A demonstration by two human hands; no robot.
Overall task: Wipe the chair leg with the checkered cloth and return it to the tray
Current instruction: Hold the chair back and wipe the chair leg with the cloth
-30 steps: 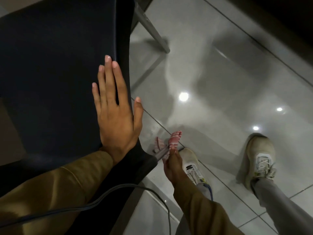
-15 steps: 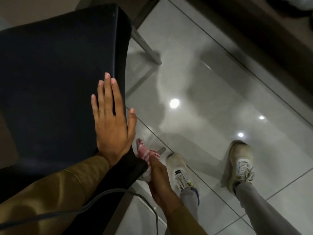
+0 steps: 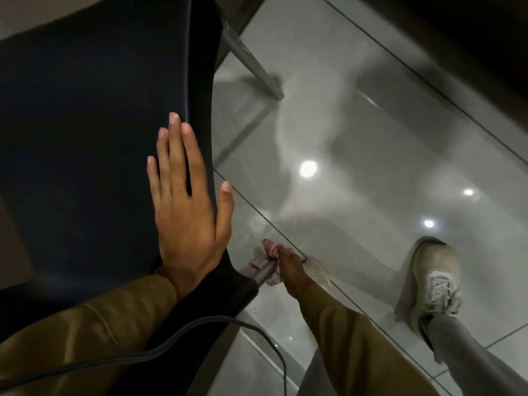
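A dark chair (image 3: 94, 132) fills the left of the head view. My left hand (image 3: 185, 212) lies flat on its seat near the right edge, fingers spread, holding nothing. Below the seat's near corner a grey metal chair leg (image 3: 262, 273) slants down to the floor. My right hand (image 3: 288, 267) is closed around that leg with the red-and-white checkered cloth (image 3: 270, 250) bunched between palm and leg. Most of the leg is hidden by the cloth and hand. No tray is in view.
A second grey chair leg (image 3: 251, 58) slants to the floor at the top. My two feet in pale sneakers (image 3: 434, 278) stand on the glossy grey tiled floor (image 3: 371, 167). A dark cable (image 3: 177, 341) hangs across my left sleeve. Dark furniture edges the top right.
My right hand with the cloth slid up the leg toward the seat, then back down a little. My left hand stayed flat on the seat. The camera shifted slightly.
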